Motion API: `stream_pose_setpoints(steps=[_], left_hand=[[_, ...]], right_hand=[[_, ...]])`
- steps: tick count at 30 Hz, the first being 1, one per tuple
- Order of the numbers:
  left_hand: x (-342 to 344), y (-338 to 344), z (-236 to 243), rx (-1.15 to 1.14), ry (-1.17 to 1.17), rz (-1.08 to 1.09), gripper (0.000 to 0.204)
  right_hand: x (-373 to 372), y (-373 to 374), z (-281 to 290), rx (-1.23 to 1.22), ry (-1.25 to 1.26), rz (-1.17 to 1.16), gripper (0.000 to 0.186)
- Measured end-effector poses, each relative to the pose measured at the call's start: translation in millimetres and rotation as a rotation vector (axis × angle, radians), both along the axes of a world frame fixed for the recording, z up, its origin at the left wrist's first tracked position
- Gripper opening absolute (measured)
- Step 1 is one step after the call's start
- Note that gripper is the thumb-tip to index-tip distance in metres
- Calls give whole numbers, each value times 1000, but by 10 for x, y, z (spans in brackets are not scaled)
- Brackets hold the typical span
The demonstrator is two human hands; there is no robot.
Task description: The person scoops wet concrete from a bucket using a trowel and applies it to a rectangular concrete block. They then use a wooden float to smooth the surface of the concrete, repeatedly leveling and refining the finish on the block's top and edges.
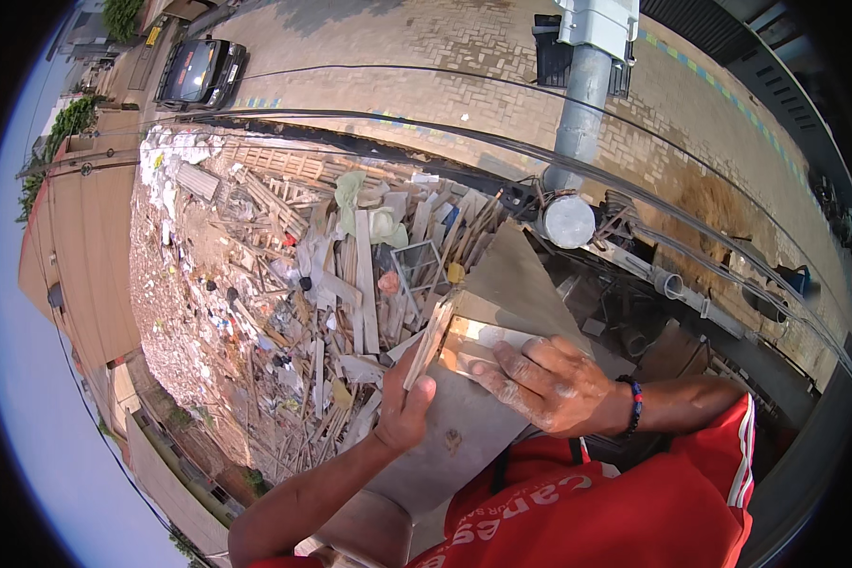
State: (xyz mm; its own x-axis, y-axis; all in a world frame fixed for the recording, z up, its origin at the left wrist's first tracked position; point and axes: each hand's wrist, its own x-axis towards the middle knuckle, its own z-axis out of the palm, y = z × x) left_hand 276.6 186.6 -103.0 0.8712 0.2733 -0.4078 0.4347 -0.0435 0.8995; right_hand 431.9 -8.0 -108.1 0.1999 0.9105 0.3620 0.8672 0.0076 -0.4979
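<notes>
Scrap wood (364, 284) litters mid-frame; my left hand (406, 402) clasps a wooden box (490, 331), likely steadying it; right hand (560, 385) grip, I can't tell.

Past the left hand (405, 405) spreads a heap of scrap wood and rubbish (284, 275), with a tan building (85, 246) and blue sky (28, 398) farther left. Well beyond both hands runs a sunlit paved street (398, 43) with a dark car (202, 73); a grey pole (587, 104) stands ahead of the right hand (551, 383).
</notes>
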Motion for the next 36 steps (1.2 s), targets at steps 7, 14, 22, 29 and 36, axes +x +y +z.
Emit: stream_pose_setpoints(steps=[7,14,22,29,36], left_hand=[[-104,-46,74,5,172,66,62],[-89,-35,69,17,184,26,62],[29,-67,83,41,29,40,61],[-131,-12,72,78,127,-9,61],[-57,-17,58,99,46,-29,61]], right_hand=[[467,-95,5,24,780,-128,45],[635,96,-349,-22,1592,-264,41],[674,34,-465,-262,1277,-177,40],[683,-697,-593,-367,1360,-446,39],[657,-120,-635,-157,1407,-373,37]])
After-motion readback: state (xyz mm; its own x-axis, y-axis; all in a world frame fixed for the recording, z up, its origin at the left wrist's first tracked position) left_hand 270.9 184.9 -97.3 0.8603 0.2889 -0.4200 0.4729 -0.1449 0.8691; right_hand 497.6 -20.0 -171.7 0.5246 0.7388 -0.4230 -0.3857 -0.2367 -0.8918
